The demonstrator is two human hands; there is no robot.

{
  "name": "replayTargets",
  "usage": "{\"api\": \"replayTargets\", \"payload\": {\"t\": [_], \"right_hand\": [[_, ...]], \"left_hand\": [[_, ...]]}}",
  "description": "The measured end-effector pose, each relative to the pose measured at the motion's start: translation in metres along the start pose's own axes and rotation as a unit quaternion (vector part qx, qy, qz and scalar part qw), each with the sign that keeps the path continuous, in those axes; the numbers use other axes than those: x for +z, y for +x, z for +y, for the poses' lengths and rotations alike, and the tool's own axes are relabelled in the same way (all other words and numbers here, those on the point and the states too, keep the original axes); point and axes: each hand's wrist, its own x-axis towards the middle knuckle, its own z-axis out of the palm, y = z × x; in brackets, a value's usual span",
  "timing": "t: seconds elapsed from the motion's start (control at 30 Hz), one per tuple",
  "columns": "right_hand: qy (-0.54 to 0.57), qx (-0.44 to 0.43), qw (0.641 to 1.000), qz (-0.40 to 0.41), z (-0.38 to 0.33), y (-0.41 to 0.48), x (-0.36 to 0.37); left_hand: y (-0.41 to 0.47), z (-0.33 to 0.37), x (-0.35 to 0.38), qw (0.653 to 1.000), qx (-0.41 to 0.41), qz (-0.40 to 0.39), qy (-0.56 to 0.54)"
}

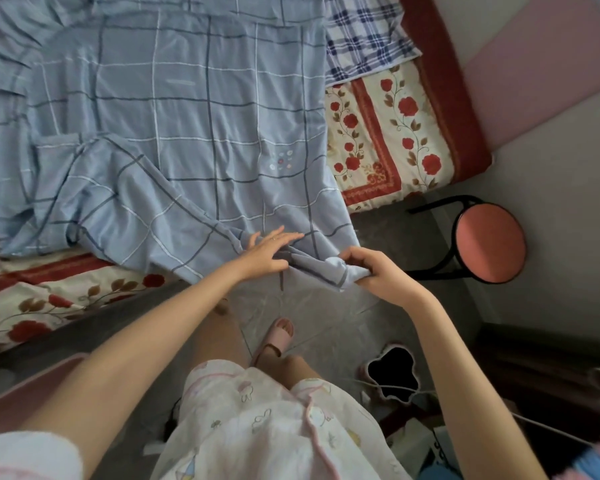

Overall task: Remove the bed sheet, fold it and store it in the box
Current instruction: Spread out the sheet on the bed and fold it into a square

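A light blue bed sheet (173, 133) with a dark and white grid pattern lies loosely spread and partly doubled over on the bed, its near corner hanging past the mattress edge. My right hand (367, 268) pinches that bunched corner just off the bed. My left hand (270, 251) rests flat on the sheet right beside it, fingers spread and touching the fabric near the same corner. No box is clearly identifiable in view.
Under the sheet is a cream mattress cover with red roses (381, 133). A blue-and-white checked cloth (364, 36) lies at the far right of the bed. A round pink stool (485, 244) stands to my right. A pink-rimmed bin (392, 372) and cables lie on the floor.
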Motion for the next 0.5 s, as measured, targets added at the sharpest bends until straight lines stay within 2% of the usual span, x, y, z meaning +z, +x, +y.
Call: {"api": "replayTargets", "payload": {"t": [0.07, 0.17, 0.23, 0.4, 0.5], "right_hand": [[0.021, 0.005, 1.000, -0.004, -0.004, 0.000, -0.002], [0.066, 0.024, 0.997, 0.017, -0.007, -0.001, -0.005], [0.084, 0.032, 0.994, 0.059, -0.004, -0.001, -0.006], [0.065, 0.053, 0.983, 0.165, 0.011, -0.005, -0.001], [0.069, 0.094, 0.966, 0.229, 0.010, -0.001, 0.003]], "left_hand": [[0.009, 0.005, -0.008, 0.999, -0.011, -0.034, 0.006], [0.015, 0.006, -0.017, 0.994, -0.007, -0.026, 0.110], [0.010, 0.002, -0.019, 0.988, -0.008, 0.016, 0.154], [-0.025, -0.006, -0.027, 0.975, -0.039, 0.164, 0.144], [-0.059, 0.004, -0.035, 0.956, 0.040, 0.262, 0.130]]}}
